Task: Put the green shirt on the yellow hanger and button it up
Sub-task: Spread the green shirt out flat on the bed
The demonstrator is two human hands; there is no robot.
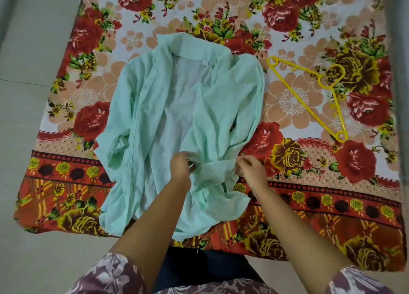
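A: What's the biggest thing down there?

B: A flowered blanket (pixel 332 183) spread on the pale floor (pixel 28 61). On its middle lies the green shirt (pixel 177 108), collar (pixel 190 48) away from the person, front panels thrown open so the inside shows, hem bunched and wrinkled near the knees.

A: And the yellow hanger (pixel 309 94)?

B: To the right of the shirt, flat on the blanket, well apart from both hands and just clear of the shirt's right shoulder. Nothing is on it.

A: So which step is this?

B: I'd say still preparing the shirt: opening and smoothing it before the hanger goes in. No buttoning has begun.

A: The hands?

B: The left hand (pixel 182 165) has its grip pinched together on a fold of the shirt's lower right panel. The right hand (pixel 251 167) sits at that panel's outer edge, fingers curled; whether its grip is clamped on cloth or only touching, I cannot tell.

A: Next move?

B: Probably a reach right for the hanger, then sliding its arms under the shoulders at the collar.
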